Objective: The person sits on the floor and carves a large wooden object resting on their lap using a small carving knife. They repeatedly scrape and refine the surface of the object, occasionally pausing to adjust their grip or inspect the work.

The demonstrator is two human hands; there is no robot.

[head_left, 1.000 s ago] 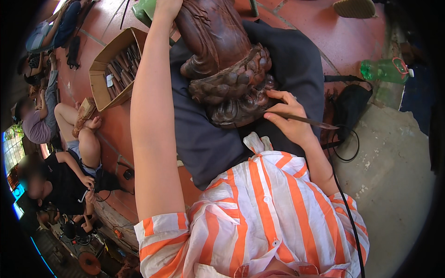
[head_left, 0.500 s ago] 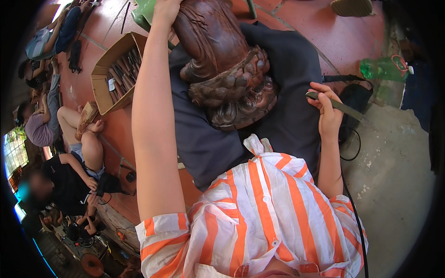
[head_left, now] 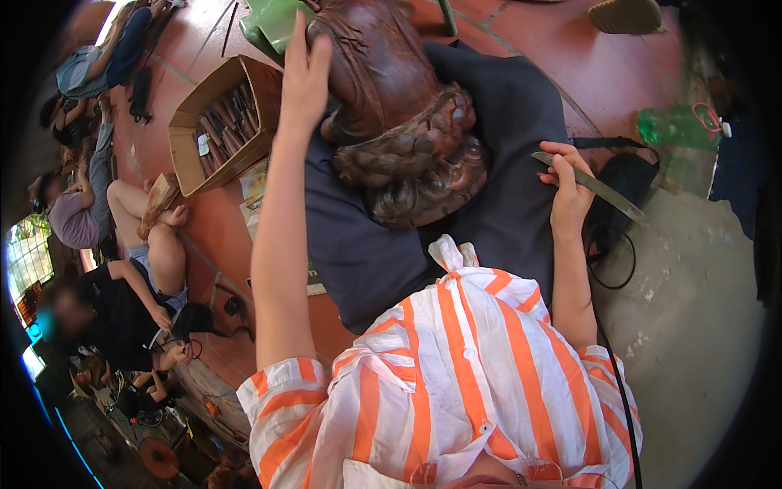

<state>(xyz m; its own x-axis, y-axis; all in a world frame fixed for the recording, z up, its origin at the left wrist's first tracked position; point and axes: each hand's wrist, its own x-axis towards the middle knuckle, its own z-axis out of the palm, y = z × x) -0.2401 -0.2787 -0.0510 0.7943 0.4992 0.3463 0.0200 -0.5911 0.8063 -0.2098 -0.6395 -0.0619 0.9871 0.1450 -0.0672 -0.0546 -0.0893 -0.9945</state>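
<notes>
A dark brown wood carving [head_left: 383, 73], smooth above with a knobbly carved base, rests tilted across my lap on dark trousers [head_left: 521, 106]. Beside its upper left edge is my left hand [head_left: 305, 90], fingers stretched out with nothing in them; whether it touches the wood I cannot tell. On the right, my right hand [head_left: 570, 196] is closed around a narrow, flat, slightly curved grey-green metal tool [head_left: 607, 192], apart from the carving. Its exact kind is unclear.
Left of my arm stands a cardboard box [head_left: 186, 155] of wooden-handled tools. A green stool [head_left: 273, 24] is beyond the carving. A green plastic bottle [head_left: 676, 126] and a black cable [head_left: 612, 359] are at right. Other people [head_left: 114, 301] sit on the tiled floor at left.
My left hand has come off the carving's far upper part and drawn nearer along its left side, fingers now extended. My right hand has moved slightly left, still gripping the tool.
</notes>
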